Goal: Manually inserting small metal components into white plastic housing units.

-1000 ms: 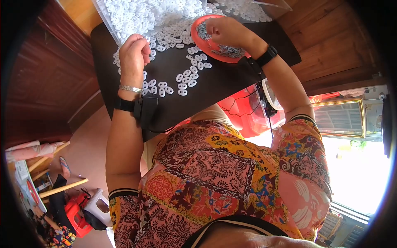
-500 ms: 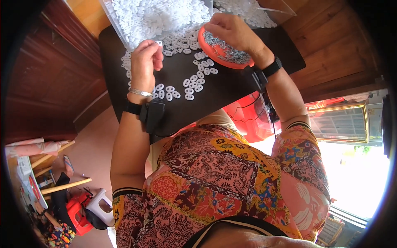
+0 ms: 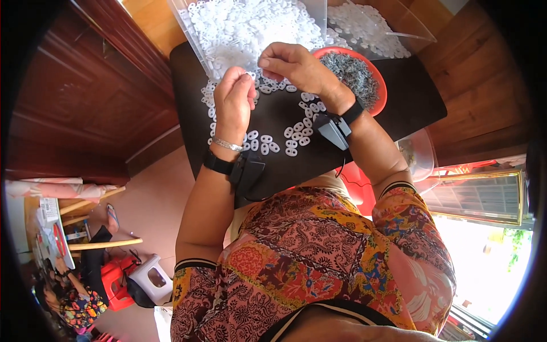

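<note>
My left hand (image 3: 232,108) pinches a small white oval plastic piece with holes (image 3: 251,75) between thumb and fingertips. Just to its right, my right hand (image 3: 293,67) hovers with thumb and fingers pressed together; whatever they hold is too small to make out. A red bowl (image 3: 383,94) full of small grey metal screws (image 3: 352,75) stands beyond my right wrist. Loose white two-hole pieces (image 3: 266,138) lie in a rough ring on the dark table (image 3: 268,174). Many more fill a clear plastic bin (image 3: 191,35) behind my hands.
A second clear bin (image 3: 419,33) with white pieces stands at the back right. Below the table's right side is a red object (image 3: 364,196). On the floor at left are a white stool (image 3: 156,279) and a red one (image 3: 115,290). Another person's patterned clothing (image 3: 82,310) shows at lower left.
My right hand has left the red bowl and come leftward, close to my left hand. The left hand still pinches its white piece. The whole view has shifted slightly.
</note>
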`<state>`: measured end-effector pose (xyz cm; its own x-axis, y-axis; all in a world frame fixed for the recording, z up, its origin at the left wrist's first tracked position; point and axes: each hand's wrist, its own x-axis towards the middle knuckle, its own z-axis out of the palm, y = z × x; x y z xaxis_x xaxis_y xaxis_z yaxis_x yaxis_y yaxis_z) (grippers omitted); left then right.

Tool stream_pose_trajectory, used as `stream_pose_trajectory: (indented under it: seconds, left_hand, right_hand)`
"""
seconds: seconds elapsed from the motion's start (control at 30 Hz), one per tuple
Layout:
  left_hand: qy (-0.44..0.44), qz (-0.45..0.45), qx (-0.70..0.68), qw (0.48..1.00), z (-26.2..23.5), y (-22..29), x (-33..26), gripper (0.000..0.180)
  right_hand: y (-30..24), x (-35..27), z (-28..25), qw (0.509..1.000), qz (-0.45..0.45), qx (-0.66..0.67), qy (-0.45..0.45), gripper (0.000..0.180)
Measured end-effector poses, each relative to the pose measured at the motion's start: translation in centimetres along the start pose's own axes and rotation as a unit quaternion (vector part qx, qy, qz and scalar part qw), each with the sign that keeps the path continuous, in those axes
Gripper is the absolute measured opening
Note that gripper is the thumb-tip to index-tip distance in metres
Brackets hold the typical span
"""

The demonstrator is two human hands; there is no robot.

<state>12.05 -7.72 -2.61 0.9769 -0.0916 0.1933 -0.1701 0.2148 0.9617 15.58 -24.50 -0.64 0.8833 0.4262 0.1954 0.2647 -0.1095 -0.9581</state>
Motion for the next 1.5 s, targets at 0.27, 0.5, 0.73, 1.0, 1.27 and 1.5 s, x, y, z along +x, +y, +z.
stream_pose_trajectory:
  seconds: [0.27, 0.5, 0.73, 1.0, 1.27, 1.5]
  left_hand:
    - [-0.034, -0.004, 0.081, 0.996, 0.1, 0.5, 0.0, 0.015]
    - [-0.043, 0.003, 0.100, 0.994, 0.2, 0.4, 0.0, 0.015]
    - [-0.044, 0.005, 0.104, 0.994, 0.2, 0.3, -0.1, 0.014]
    - [-0.050, 0.010, 0.109, 0.993, 0.1, 0.0, -0.1, 0.015]
    - [-0.059, 0.026, 0.122, 0.990, -0.1, -0.6, 0.1, 0.016]
    - [-0.039, 0.050, 0.163, 0.985, 0.0, -0.9, -0.2, 0.016]
  right_hand:
    - [-0.6, -0.6, 0.0, 0.999, 0.008, 0.027, -0.042, 0.017]
    - [-0.6, -0.7, 0.2, 0.998, 0.019, 0.037, -0.048, 0.016]
    - [-0.2, -0.6, 0.3, 0.999, 0.009, 0.025, -0.031, 0.016]
    - [-0.2, -0.7, 0.1, 0.999, -0.002, 0.004, -0.043, 0.016]
    - [-0.1, -0.7, 0.2, 0.999, -0.009, -0.016, -0.033, 0.016]
    - [0.0, -0.7, 0.4, 0.998, -0.026, -0.040, -0.043, 0.014]
